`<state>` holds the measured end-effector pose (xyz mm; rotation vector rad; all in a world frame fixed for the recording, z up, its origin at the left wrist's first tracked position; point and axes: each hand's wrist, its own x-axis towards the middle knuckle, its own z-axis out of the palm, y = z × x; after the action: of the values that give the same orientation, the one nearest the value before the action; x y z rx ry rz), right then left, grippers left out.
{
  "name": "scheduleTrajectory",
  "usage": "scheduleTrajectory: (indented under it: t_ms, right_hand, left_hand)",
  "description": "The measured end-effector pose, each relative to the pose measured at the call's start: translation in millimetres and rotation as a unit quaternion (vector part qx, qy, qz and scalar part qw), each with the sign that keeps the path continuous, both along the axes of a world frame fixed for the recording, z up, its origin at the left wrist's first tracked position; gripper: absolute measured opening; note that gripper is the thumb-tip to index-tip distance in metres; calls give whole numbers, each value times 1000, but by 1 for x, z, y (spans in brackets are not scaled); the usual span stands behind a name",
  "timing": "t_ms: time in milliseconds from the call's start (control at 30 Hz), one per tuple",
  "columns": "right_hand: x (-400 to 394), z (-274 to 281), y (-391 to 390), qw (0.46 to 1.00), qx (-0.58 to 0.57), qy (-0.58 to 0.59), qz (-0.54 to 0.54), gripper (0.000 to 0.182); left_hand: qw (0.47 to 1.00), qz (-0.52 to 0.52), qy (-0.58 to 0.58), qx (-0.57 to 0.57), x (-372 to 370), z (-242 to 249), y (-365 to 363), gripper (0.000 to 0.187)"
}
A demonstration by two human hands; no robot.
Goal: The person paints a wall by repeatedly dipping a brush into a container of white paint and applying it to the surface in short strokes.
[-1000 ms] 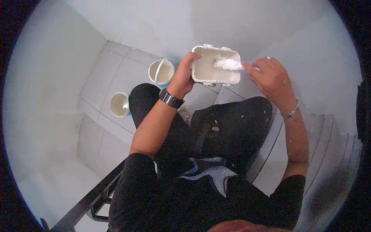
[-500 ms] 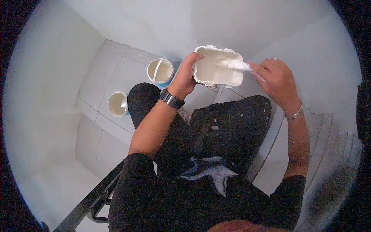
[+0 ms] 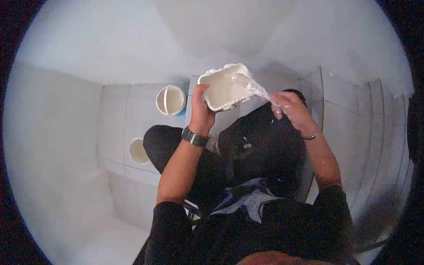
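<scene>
My left hand (image 3: 202,114) grips the left side of a white, paint-crusted tray (image 3: 221,92), with the thumb over its rim. Pale paint lies inside the tray. In my right hand (image 3: 292,110) is a paintbrush (image 3: 258,88), its handle between thumb and fingers. The brush is coated in white along its neck, and its bristles point left over the tray's right part. Whether the bristles touch the paint cannot be made out.
A bucket (image 3: 171,100) with a white handle stands on the tiled floor left of the tray. A second pale container (image 3: 139,151) is beside my left knee. White walls (image 3: 212,31) rise ahead and at the left; steps (image 3: 375,132) are at the right.
The view has turned. The tray is tilted differently and sits lower left in view. My right hand and the brush have moved left and down, and the bristles now show clearly.
</scene>
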<state>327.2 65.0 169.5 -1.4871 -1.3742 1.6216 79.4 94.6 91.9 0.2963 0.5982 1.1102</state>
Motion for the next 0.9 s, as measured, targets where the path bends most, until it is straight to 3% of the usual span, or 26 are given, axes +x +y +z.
scheduleTrajectory:
  t_ms: [167, 233, 300, 367, 500, 533, 600, 667, 800, 900]
  right_hand:
    - [-34, -27, -38, 987, 19, 101, -127, 32]
    - [-48, -47, -46, 955, 37, 170, -242, 31]
    - [-55, -72, -42, 946, 55, 182, -261, 29]
    - [-63, -97, -30, 929, 12, 111, -354, 26]
    - [-75, -147, 2, 922, 11, 28, -387, 30]
    - [-16, -204, 44, 917, -9, 25, -397, 29]
    - [-5, -250, 70, 911, -20, 5, -413, 28]
    - [15, -305, 86, 947, 74, -103, -295, 23]
    - [7, -316, 108, 926, 110, -94, -348, 27]
    - [11, -307, 120, 923, 110, -170, -327, 27]
  left_hand:
    - [999, 29, 4, 11, -6, 17, -3, 58]
    - [999, 32, 3, 12, -16, 18, 0, 60]
    - [995, 105, 2, 3, -31, 14, 4, 60]
    - [990, 139, 20, 8, -47, 27, 1, 60]
    - [978, 205, 41, 25, -86, 54, -13, 64]
    - [978, 202, 43, 36, -28, 16, 18, 65]
    - [977, 204, 53, 31, -26, 19, 23, 65]
    - [976, 209, 62, 26, -23, 23, 23, 65]
    - [978, 199, 59, 25, -29, 25, 24, 65]
    - [979, 191, 59, 27, -29, 29, 26, 64]
